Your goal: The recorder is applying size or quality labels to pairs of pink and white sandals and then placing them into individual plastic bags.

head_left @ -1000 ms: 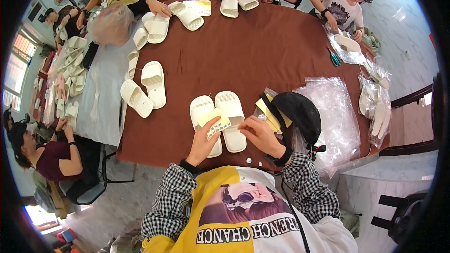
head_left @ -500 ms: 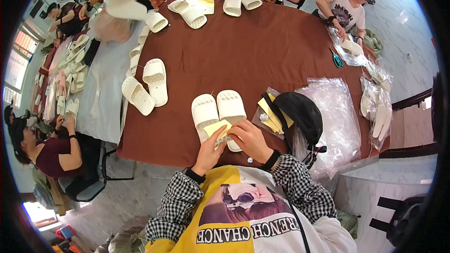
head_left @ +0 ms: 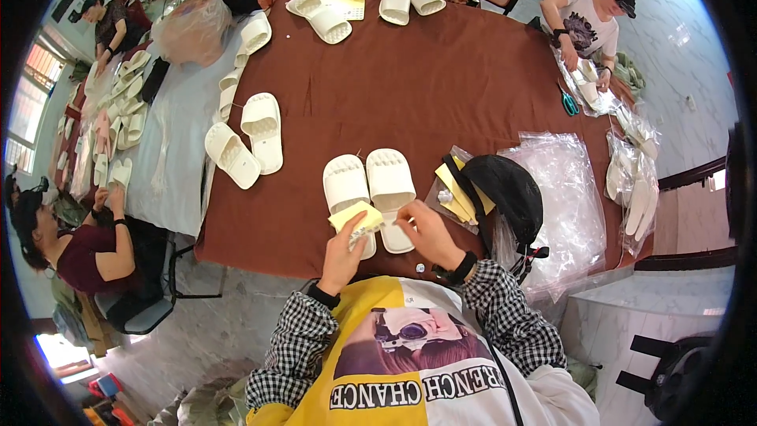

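A pair of white slippers lies side by side before me, the left slipper (head_left: pixel 345 177) and the right slipper (head_left: pixel 391 177) with their open toes away from me. Over the left slipper's heel half, my left hand (head_left: pixel 344 254) grips a yellow sticker sheet (head_left: pixel 356 219) with a pale, patterned lower edge. My right hand (head_left: pixel 430 235) is at the right slipper's footbed, thumb and fingertips pinched together. Whatever is between those fingertips is too small to make out. A small white round piece (head_left: pixel 419 268) rests near the table edge below my right hand.
Beside the right slipper lie yellow sheets in a clear bag (head_left: pixel 456 197), a black cap (head_left: pixel 505 197) and clear plastic bags (head_left: pixel 564 205). Another slipper pair (head_left: pixel 260 130) sits to the left on the brown tablecloth (head_left: pixel 363 87). Teal scissors (head_left: pixel 568 101) lie at right. Several people work around.
My right hand has moved right, away from the sticker sheet, to the right slipper. The sheet stays in my left hand, slightly lower and left. At far left, a person has drawn a blurred white slipper back.
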Demonstrator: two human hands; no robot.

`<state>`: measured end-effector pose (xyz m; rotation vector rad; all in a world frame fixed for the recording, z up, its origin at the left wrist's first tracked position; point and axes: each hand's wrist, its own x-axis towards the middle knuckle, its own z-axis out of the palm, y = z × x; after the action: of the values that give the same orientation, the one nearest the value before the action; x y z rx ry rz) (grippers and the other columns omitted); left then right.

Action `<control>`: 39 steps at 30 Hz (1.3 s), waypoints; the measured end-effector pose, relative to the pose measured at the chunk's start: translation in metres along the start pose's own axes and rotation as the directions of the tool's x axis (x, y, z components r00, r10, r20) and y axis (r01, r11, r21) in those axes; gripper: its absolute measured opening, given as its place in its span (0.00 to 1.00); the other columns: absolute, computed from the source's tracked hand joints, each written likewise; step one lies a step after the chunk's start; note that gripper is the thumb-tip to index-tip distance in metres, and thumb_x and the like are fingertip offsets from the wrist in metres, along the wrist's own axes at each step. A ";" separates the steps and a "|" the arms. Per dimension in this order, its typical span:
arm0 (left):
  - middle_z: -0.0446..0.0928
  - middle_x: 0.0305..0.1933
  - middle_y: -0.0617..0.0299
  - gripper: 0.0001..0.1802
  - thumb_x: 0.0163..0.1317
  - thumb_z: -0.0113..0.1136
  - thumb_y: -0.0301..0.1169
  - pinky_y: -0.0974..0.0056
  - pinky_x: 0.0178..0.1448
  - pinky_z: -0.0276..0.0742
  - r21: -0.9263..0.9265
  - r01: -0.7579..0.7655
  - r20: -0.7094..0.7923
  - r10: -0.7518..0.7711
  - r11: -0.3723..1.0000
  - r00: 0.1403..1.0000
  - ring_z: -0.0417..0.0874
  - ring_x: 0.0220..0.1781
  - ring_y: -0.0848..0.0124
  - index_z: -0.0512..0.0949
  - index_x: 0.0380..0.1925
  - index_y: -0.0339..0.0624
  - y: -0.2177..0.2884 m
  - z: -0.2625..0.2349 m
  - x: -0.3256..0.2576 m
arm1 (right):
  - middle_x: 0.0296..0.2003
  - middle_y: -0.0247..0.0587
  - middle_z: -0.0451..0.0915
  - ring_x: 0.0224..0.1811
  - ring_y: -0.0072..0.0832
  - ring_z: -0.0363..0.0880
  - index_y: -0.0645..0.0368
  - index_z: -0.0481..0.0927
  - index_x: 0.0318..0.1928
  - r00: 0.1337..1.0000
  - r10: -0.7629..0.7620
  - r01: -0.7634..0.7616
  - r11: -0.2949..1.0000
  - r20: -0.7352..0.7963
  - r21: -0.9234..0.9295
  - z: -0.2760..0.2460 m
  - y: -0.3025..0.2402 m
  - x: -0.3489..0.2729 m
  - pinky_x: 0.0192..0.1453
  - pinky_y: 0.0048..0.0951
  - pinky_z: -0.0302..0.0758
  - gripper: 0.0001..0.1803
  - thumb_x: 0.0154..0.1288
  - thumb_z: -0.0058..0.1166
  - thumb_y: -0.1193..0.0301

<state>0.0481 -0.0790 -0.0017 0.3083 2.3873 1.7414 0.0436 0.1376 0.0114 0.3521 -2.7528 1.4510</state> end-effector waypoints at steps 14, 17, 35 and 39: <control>0.75 0.60 0.55 0.26 0.65 0.53 0.18 0.67 0.59 0.73 -0.141 0.120 -0.452 -0.172 0.983 0.875 0.77 0.54 0.70 0.70 0.65 0.38 -0.062 -0.042 -0.016 | 0.40 0.48 0.80 0.41 0.51 0.81 0.57 0.77 0.40 0.973 0.174 -0.124 0.947 0.149 -0.295 0.020 0.067 0.016 0.44 0.50 0.77 0.08 0.67 0.50 0.67; 0.74 0.60 0.56 0.25 0.65 0.54 0.19 0.67 0.60 0.71 -0.192 0.176 -0.417 -0.242 0.965 0.876 0.76 0.55 0.70 0.71 0.64 0.39 -0.073 -0.043 -0.023 | 0.39 0.48 0.80 0.41 0.51 0.81 0.61 0.76 0.38 0.966 0.204 -0.141 0.928 0.156 -0.346 0.021 0.063 0.018 0.43 0.47 0.77 0.07 0.64 0.52 0.70; 0.74 0.57 0.58 0.27 0.64 0.54 0.17 0.68 0.60 0.71 -0.302 0.210 -0.367 -0.317 0.930 0.874 0.75 0.53 0.71 0.71 0.64 0.39 -0.085 -0.038 -0.031 | 0.38 0.46 0.80 0.35 0.50 0.82 0.53 0.78 0.40 0.977 0.198 -0.149 0.904 0.083 -0.400 0.032 0.062 0.015 0.38 0.49 0.79 0.06 0.67 0.52 0.66; 0.74 0.57 0.60 0.25 0.66 0.57 0.22 0.68 0.60 0.70 -0.304 0.213 -0.362 -0.319 0.929 0.876 0.74 0.53 0.71 0.71 0.64 0.40 -0.087 -0.037 -0.032 | 0.35 0.46 0.79 0.32 0.48 0.82 0.53 0.76 0.40 0.986 0.147 -0.092 0.882 0.084 -0.462 0.035 0.064 0.016 0.33 0.49 0.78 0.06 0.67 0.52 0.66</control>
<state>0.0635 -0.1476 -0.0727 -0.4484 2.2646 2.1007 0.0188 0.1406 -0.0591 0.2611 -3.1362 0.7659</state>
